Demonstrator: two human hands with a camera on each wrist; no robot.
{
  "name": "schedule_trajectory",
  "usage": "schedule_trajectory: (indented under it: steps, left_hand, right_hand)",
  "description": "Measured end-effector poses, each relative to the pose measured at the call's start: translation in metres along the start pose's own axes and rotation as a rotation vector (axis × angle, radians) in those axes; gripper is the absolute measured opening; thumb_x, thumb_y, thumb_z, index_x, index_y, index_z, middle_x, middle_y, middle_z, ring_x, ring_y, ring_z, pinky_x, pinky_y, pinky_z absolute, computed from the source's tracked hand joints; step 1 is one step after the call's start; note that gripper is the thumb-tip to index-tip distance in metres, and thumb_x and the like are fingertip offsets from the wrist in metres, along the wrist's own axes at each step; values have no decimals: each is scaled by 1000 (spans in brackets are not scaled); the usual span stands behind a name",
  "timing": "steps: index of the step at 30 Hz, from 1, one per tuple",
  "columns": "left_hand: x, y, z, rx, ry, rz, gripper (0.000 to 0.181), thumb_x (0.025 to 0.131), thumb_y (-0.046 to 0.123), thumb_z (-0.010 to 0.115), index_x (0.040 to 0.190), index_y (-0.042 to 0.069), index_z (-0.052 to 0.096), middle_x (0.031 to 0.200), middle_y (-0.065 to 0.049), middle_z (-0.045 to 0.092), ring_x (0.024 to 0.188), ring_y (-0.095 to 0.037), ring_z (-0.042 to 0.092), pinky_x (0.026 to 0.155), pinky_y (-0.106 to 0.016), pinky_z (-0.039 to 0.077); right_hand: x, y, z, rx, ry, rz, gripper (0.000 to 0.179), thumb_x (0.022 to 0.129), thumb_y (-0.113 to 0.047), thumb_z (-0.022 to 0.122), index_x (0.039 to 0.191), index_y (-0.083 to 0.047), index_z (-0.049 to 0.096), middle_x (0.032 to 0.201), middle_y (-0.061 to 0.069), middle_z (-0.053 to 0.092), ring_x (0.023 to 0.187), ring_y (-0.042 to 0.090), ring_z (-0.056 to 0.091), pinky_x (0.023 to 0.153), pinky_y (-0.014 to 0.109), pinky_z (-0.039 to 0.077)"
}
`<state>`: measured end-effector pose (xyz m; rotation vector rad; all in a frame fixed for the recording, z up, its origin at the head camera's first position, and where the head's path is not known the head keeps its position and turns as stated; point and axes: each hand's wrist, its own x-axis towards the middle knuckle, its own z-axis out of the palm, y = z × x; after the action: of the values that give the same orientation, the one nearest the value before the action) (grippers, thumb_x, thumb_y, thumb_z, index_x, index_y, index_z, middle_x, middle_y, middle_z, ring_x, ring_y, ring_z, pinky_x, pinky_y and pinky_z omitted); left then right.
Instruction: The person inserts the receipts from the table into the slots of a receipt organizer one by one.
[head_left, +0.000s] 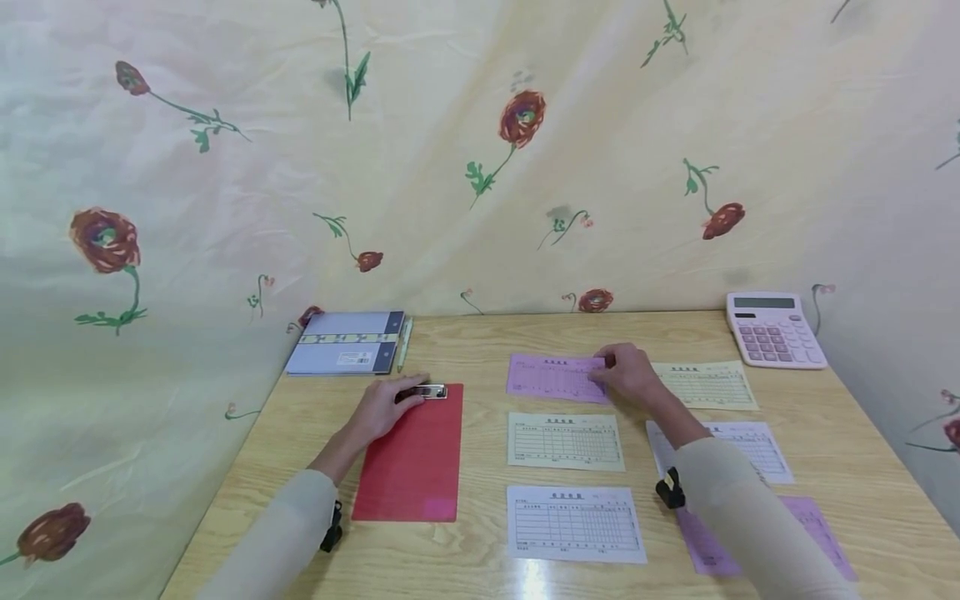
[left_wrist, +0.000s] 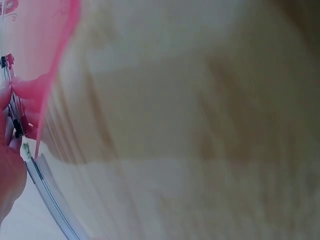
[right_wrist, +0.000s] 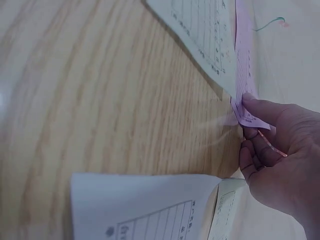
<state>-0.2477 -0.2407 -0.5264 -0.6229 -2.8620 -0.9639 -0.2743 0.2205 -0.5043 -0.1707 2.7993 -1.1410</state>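
Note:
A red clipboard (head_left: 411, 467) lies at the left of the table, its metal clip (head_left: 435, 392) at the far end. My left hand (head_left: 378, 408) grips that clip; in the left wrist view, fingers show through the translucent red sheet (left_wrist: 50, 30). At the back, my right hand (head_left: 633, 375) pinches the right end of a purple printed slip (head_left: 551, 379). The right wrist view has the thumb on top of the purple slip (right_wrist: 244, 60) and the other fingers curled below. Nearer lie a pale green slip (head_left: 566, 442) and a white slip (head_left: 573, 525).
To the right are a yellowish slip (head_left: 708, 385), another white slip (head_left: 757, 450) and a second purple slip (head_left: 813, 525), partly behind my sleeve. A calculator (head_left: 776, 329) stands at the back right. A notebook (head_left: 341, 343) and a pen (head_left: 405, 343) lie back left, before the floral curtain (head_left: 450, 167).

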Motion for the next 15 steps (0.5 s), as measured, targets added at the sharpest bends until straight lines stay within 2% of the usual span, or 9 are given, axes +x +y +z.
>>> schedule_trajectory:
  steps: [6, 11, 15]
  left_hand:
    - [1, -2, 1, 23, 2, 30, 42, 99, 11, 76, 141, 15, 71, 134, -8, 73, 118, -23, 71, 97, -42, 60]
    - [1, -2, -2, 44, -23, 37, 38, 100, 12, 75, 138, 17, 73, 137, -5, 71, 122, -23, 70, 99, -41, 59]
    - [3, -2, -4, 79, -28, 102, 36, 100, 11, 74, 136, 16, 75, 135, -7, 72, 119, -22, 71, 97, -38, 60]
  right_hand:
    - [1, -1, 1, -13, 21, -16, 23, 103, -8, 70, 120, 7, 72, 96, 14, 67, 87, 26, 57, 72, 34, 48]
    - [2, -3, 0, -50, 30, -18, 25, 105, -9, 66, 124, 8, 71, 104, 17, 69, 89, 27, 59, 74, 35, 51]
    - [4, -6, -2, -66, 56, -14, 25, 107, -10, 64, 124, 7, 71, 108, 19, 71, 91, 27, 62, 77, 37, 53]
